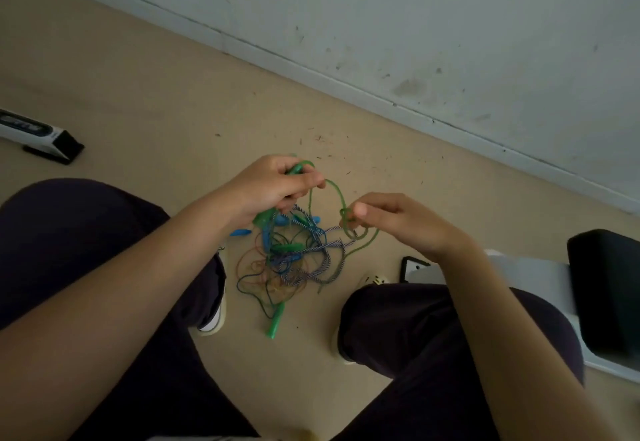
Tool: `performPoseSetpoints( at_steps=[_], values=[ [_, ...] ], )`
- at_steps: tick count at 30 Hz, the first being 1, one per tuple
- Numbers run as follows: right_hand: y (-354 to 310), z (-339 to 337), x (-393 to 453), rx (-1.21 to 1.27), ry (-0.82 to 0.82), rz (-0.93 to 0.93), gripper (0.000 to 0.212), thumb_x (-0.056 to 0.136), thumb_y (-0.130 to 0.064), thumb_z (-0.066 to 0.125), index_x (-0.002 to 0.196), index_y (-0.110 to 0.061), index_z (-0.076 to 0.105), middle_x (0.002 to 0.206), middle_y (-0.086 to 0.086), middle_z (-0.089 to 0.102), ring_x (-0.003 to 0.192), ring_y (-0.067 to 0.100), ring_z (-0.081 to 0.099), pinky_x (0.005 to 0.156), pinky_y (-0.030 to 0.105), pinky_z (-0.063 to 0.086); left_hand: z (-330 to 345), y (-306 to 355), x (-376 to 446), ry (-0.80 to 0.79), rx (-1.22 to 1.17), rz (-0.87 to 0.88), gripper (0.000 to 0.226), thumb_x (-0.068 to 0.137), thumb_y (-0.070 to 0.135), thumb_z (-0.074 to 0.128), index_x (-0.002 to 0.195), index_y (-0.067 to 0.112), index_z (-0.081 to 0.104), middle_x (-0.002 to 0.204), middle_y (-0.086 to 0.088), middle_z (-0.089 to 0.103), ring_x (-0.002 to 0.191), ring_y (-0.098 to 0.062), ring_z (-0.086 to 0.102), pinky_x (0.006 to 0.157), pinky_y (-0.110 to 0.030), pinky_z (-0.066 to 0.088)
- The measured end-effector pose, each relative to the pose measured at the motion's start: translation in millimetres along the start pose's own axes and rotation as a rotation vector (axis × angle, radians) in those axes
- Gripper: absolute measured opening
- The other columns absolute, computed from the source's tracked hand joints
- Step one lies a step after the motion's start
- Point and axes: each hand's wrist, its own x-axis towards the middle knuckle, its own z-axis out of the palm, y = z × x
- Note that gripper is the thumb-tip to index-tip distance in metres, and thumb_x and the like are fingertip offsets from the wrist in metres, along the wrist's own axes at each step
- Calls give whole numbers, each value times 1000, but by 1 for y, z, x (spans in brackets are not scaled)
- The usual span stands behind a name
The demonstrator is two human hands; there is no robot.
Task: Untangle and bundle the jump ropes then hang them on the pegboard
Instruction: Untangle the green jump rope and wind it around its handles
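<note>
Green rope [337,194] arcs between both hands above the tangled pile [287,264] on the floor [138,94]; its knot [348,220] sits at the right hand [398,222], pinched between thumb and fingertips. Left hand [273,186] grips a green handle [265,217], fingers curled, so the knot lies nearer the right hand.

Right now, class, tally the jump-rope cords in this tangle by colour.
Green cord: 1
Blue-and-white braided cord: 1
Thin red cord: 1
Thin dark blue cord: 1
Total: 4, as far as the tangle shows
</note>
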Motion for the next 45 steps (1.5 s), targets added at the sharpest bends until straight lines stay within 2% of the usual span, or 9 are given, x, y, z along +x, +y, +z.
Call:
performPoseSetpoints(
  at_steps=[5,12,17,21,25,33,38,42,45],
  values=[
    [3,16,0,134,60,-58,36,89,-53,56,90,-24,77,109,-8,74,110,6,64,102,34,41,18,9,-5,-63,18,18,11,92,26,69,89,17,69,56,6,47,45,-8,36,47,-18,35],
    [8,5,-3,473,311,-157,24,100,-20,54,81,-13,66,50,-8,38,48,11,36,67,33,53,16,19,-8,-113,118,42,10,91,29,70,87,22,75,62,5,61,49,-8,48,56,-23,44],
    [24,-19,5,435,678,-89,26,100,-14,54,77,-13,67,63,0,61,59,13,58,69,24,50,-1,5,4,-121,216,-21,19,96,32,64,88,19,75,59,5,59,47,-9,47,58,-23,46],
    [39,-16,23,195,423,20,9,90,-19,68,97,-24,72,80,-2,75,79,2,68,69,10,46,-2,-12,24,-139,199,-68,22,96,37,62,88,22,75,56,7,56,43,-7,42,51,-18,42],
    [51,-3,48,191,227,12,29,82,-33,78,107,-28,65,80,2,75,80,23,71,77,37,54,11,-24,52,-206,185,-84,19,95,40,64,87,29,77,58,5,56,44,-8,41,48,-17,39],
    [94,6,91,225,246,74,10,88,-20,73,89,-11,70,47,-10,37,46,8,28,47,19,26,12,-65,97,-289,130,-195,18,95,34,65,89,22,76,67,-1,63,50,-14,50,52,-22,43],
    [120,-9,105,285,434,164,14,93,-8,64,82,-17,62,59,0,51,54,13,46,55,19,40,2,-81,114,-238,158,-217,17,97,29,63,94,18,75,65,3,66,48,-10,55,50,-19,46],
    [120,1,107,378,241,99,13,87,-5,70,95,-13,64,78,1,66,71,14,63,71,27,53,1,-89,113,-273,197,-221,15,96,32,63,89,28,75,64,4,66,49,-11,55,49,-17,44],
    [111,17,106,317,95,35,21,83,-17,77,99,-21,64,72,2,61,65,17,56,62,32,49,4,-90,109,-334,176,-217,19,96,33,64,80,37,73,66,4,67,51,-14,56,51,-21,46]
  ],
)
